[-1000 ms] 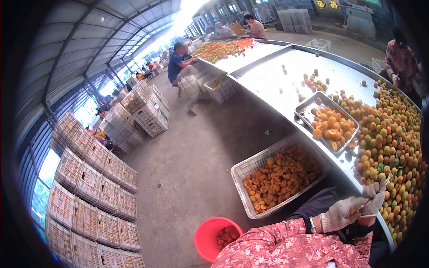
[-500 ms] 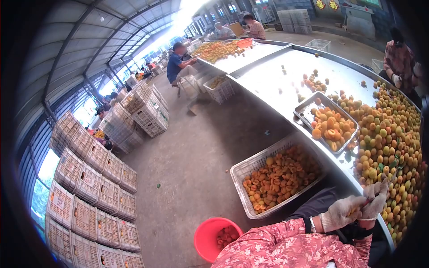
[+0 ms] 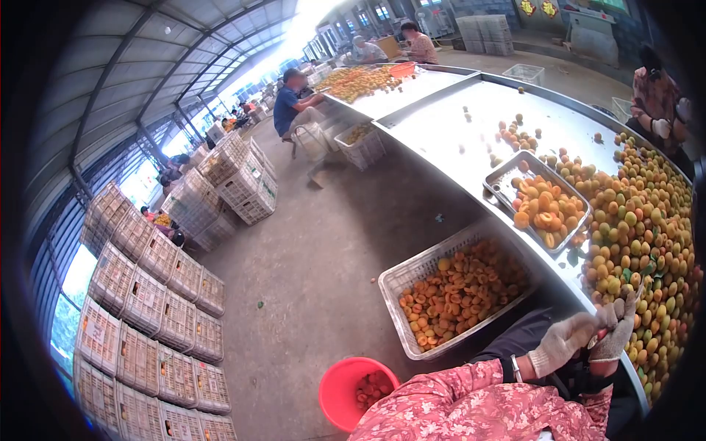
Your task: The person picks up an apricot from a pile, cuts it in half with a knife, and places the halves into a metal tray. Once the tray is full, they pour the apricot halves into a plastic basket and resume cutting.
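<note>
My left hand (image 3: 565,344), in a pale knitted glove, is closed at the near edge of the metal table, its fingers hiding whatever they hold. Right beside it, my gloved right hand (image 3: 618,331) is wrapped round a small knife (image 3: 596,339); a reddish bit of its handle shows between the hands and a thin tip pokes out above. Heaped whole apricots (image 3: 647,228) lie just past my hands. A metal tray (image 3: 501,184) of halved apricots (image 3: 546,209) rests on the table farther up.
Below the table edge stands a white crate (image 3: 401,323) of apricot halves. A red bucket (image 3: 334,393) with dark reddish pieces is beside my lap. Stacked crates (image 3: 154,316) line the left. A co-worker (image 3: 658,110) sits across the table; another person (image 3: 290,106) sits farther back.
My left hand has shifted slightly and its fingers have moved against the right hand. The reddish handle shows at a different angle. The co-worker's hands opposite have moved a little.
</note>
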Available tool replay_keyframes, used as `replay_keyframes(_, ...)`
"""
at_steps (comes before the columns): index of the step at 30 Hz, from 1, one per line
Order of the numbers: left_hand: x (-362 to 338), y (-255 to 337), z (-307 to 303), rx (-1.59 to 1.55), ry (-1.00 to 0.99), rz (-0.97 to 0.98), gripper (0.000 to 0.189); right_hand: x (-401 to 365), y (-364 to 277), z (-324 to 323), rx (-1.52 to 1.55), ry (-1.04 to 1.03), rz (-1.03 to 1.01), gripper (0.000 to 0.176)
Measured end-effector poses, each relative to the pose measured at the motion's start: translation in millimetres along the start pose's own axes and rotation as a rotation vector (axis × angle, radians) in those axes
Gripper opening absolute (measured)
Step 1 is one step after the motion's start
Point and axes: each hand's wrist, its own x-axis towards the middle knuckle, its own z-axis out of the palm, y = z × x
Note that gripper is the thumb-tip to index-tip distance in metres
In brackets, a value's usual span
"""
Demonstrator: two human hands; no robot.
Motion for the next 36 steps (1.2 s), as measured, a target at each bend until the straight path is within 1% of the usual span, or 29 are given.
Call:
replay_keyframes(1, 1, 2, -8, 0.003, 0.025, -0.125, 0.026, -7, -1, 10, -0.027, -0.015, -0.054, 0.029)
replay_keyframes(2, 7, -21, -14, -0.027, 0.085, -0.087, 0.026, -10, -2, 11, -0.027, -0.014, -0.054, 0.029)
replay_keyframes(4, 11, -17, -20, -0.014, 0.113, -0.117, 0.026, -16, -2, 11, -0.494, -0.06, -0.222, 0.021)
replay_keyframes(5, 13, -15, -21, -0.003, 0.14, -0.145, 0.026, -21, -5, 12, -0.494, -0.063, -0.22, 0.021)
replay_keyframes(7, 16, -16, -21, -0.038, 0.171, -0.16, 0.026, -33, -9, 17, -1.031, -0.247, -0.052, 0.027)
replay_keyframes(8, 17, -18, -21, -0.073, 0.199, -0.178, 0.026, -43, 0, 33, -0.968, -0.243, -0.049, 0.04)
replay_keyframes(9, 17, -15, -20, -0.106, 0.228, -0.197, 0.026, -44, -1, 32, -0.967, -0.244, -0.047, 0.04)
replay_keyframes(11, 14, -9, -21, -0.103, 0.218, -0.225, 0.026, -43, -7, 23, -1.075, -0.278, 0.133, 0.044)
replay_keyframes(12, 11, -1, -20, -0.1, 0.204, -0.252, 0.027, -39, -6, 15, -1.072, -0.344, 0.113, 0.044)
replay_keyframes(13, 10, 7, -18, -0.097, 0.204, -0.252, 0.027, -38, -5, 12, -1.07, -0.344, 0.112, 0.044)
replay_keyframes(15, 10, 20, -14, 0.005, 0.146, -0.295, 0.028, -38, -5, 9, -1.041, -0.37, 0.025, 0.039)
replay_keyframes(16, 11, 16, -15, 0.004, 0.145, -0.294, 0.028, -37, -4, 7, -1.043, -0.371, 0.024, 0.039)
replay_keyframes(18, 15, 3, -18, 0.012, 0.154, -0.281, 0.029, -35, -2, 0, -1.166, -0.439, -0.166, 0.03)
replay_keyframes(19, 16, 0, -19, 0.013, 0.155, -0.28, 0.029, -34, 0, -3, -1.164, -0.44, -0.166, 0.03)
replay_keyframes(21, 16, -2, -19, 0.089, 0.129, -0.218, 0.03, -35, 2, -9, -1.207, -0.361, -0.262, 0.023)
replay_keyframes(22, 15, 0, -18, 0.088, 0.129, -0.219, 0.03, -35, 4, -11, -1.208, -0.36, -0.261, 0.023)
replay_keyframes(25, 15, 6, -16, 0.058, 0.109, -0.224, 0.03, -35, 9, -10, -1.139, -0.315, -0.272, 0.022)
replay_keyframes(27, 14, 6, -15, 0.065, 0.109, -0.172, 0.03, -38, 14, -7, -0.977, -0.213, -0.284, 0.021)
replay_keyframes(28, 14, 5, -15, 0.065, 0.109, -0.171, 0.03, -39, 12, -4, -0.977, -0.214, -0.284, 0.021)
replay_keyframes(30, 15, 4, -17, 0.097, 0.133, -0.222, 0.028, -40, 5, 1, -0.991, -0.143, -0.2, 0.019)
replay_keyframes(31, 15, 3, -18, 0.098, 0.133, -0.222, 0.028, -39, 7, -2, -0.99, -0.143, -0.2, 0.019)
replay_keyframes(33, 14, 8, -18, 0.13, 0.128, -0.226, 0.025, -35, 11, -10, -0.857, -0.046, -0.202, 0.016)
replay_keyframes(34, 13, 13, -16, 0.131, 0.129, -0.224, 0.025, -34, 10, -12, -0.857, -0.048, -0.202, 0.016)
replay_keyframes(36, 10, 23, -13, 0.116, 0.119, -0.291, 0.023, -35, 7, -13, -0.832, -0.067, -0.184, 0.015)
